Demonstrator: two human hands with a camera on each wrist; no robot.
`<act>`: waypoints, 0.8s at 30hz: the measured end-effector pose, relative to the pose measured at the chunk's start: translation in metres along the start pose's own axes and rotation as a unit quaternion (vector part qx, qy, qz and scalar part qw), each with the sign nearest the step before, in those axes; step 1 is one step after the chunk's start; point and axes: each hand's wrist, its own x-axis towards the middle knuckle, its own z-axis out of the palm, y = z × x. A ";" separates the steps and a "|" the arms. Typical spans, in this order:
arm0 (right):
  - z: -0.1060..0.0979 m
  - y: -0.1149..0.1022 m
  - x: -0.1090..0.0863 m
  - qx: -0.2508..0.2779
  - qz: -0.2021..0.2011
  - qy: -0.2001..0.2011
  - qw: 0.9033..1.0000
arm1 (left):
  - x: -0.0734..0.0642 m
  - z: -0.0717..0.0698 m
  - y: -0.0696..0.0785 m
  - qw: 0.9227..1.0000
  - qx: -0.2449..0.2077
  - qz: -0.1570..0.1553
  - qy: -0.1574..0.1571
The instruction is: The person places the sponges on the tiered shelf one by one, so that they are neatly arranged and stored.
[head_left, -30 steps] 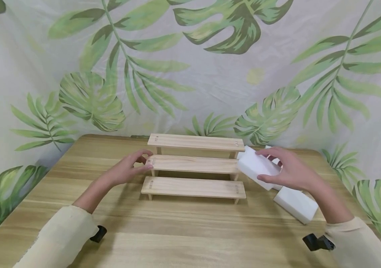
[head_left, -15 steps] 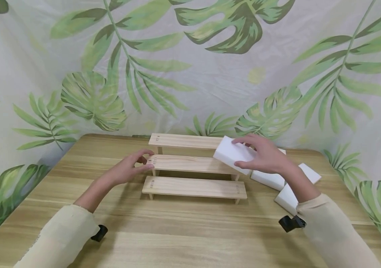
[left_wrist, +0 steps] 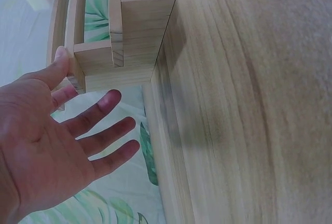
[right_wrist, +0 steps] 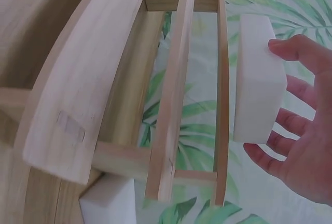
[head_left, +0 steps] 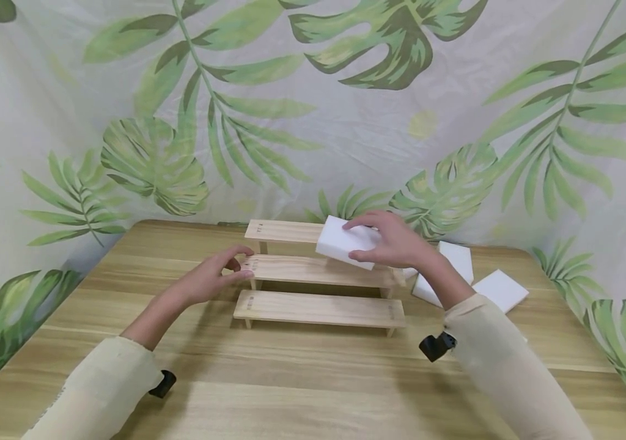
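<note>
A three-step wooden display stand (head_left: 318, 307) stands on the table, its boards rising toward the back. At the left end of its middle board, my left hand (head_left: 211, 278) grips the edges between thumb and forefinger; the other fingers (left_wrist: 106, 143) stretch out free in the left wrist view. My right hand (head_left: 395, 241) holds a white foam-like block (head_left: 340, 241) by its edges, thumb on the near side. The block is above the stand, over the upper boards, and hides part of the top one. In the right wrist view a gap shows between the block (right_wrist: 259, 79) and the top board (right_wrist: 223, 105).
Several more white blocks (head_left: 500, 290) lie on the table (head_left: 291, 379) to the right of the stand, partly hidden by the right forearm. A leaf-patterned cloth (head_left: 346, 140) hangs behind the table's back edge.
My right hand has carried the white block left and up, from beside the stand's right end to over its upper boards. My left hand has stayed at the middle board.
</note>
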 end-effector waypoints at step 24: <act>0.036 -0.022 0.082 0.029 -0.060 -0.012 0.998 | 0.001 -0.001 0.001 1.000 -0.004 0.002 -0.013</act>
